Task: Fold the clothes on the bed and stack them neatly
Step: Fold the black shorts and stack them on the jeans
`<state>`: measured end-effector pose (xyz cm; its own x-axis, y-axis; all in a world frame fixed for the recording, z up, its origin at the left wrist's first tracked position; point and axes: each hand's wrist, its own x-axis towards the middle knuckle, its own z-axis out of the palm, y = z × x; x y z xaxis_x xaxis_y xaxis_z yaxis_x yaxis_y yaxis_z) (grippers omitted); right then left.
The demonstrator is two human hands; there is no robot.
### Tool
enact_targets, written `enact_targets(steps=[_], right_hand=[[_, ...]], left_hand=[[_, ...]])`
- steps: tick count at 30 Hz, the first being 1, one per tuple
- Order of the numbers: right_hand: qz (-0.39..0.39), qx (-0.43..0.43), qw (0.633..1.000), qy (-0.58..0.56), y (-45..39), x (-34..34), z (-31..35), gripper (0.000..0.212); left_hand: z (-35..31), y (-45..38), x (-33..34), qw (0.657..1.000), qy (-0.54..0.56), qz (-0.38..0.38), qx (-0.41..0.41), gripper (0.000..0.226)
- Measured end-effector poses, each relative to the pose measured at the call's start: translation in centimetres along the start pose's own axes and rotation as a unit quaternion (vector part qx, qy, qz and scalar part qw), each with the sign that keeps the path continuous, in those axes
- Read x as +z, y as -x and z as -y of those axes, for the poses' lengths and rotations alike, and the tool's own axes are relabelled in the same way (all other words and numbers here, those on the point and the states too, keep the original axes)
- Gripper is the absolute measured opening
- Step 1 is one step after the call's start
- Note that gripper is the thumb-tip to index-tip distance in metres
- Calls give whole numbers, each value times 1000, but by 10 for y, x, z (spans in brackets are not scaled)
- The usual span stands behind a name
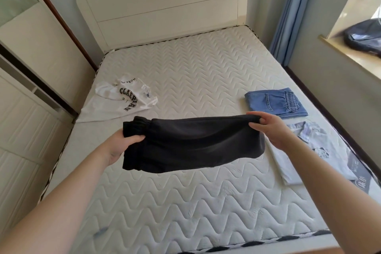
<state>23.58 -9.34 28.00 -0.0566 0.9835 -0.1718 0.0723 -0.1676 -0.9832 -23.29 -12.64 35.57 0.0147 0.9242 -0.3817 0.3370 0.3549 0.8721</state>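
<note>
Mid-frame above the bed, the black trousers hang folded between both hands: left hand grips the waistband end, right hand pinches the far fold, keeping layers aligned, likely for stacking by the folded jeans at right.
</note>
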Motion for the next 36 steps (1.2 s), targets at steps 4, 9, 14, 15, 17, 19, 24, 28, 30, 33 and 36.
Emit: enact_targets(steps=[4,9,14,15,17,19,24,28,30,33,36], right_hand=[[-49,-8,996,77,8,-8,-9,26],[-53,7,989,138,26,-19,-15,24],[-67,24,982,174,40,-23,-20,14],[-69,25,984,160,43,-22,-20,15],[-67,38,992,100,48,-19,-24,20],[-53,75,996,9,49,-14,-28,22],[-37,118,986,-116,47,-2,-37,26],[-30,115,988,-94,42,9,-41,26],[-38,110,992,-45,39,17,-46,23],[-47,105,992,55,35,32,-55,21],[-52,111,985,119,34,55,-62,19]], left_hand=[[32,5,16,999,26,11,-31,22],[61,15,31,996,57,30,-61,27],[84,20,41,993,74,40,-78,26],[88,20,42,993,77,42,-81,27],[97,22,42,992,83,47,-88,28],[105,23,41,991,86,50,-94,29],[129,24,41,988,95,50,-108,32],[152,22,39,985,110,41,-124,32],[164,21,36,984,113,38,-131,34],[185,20,32,983,113,38,-139,32],[212,23,27,980,118,32,-155,29]])
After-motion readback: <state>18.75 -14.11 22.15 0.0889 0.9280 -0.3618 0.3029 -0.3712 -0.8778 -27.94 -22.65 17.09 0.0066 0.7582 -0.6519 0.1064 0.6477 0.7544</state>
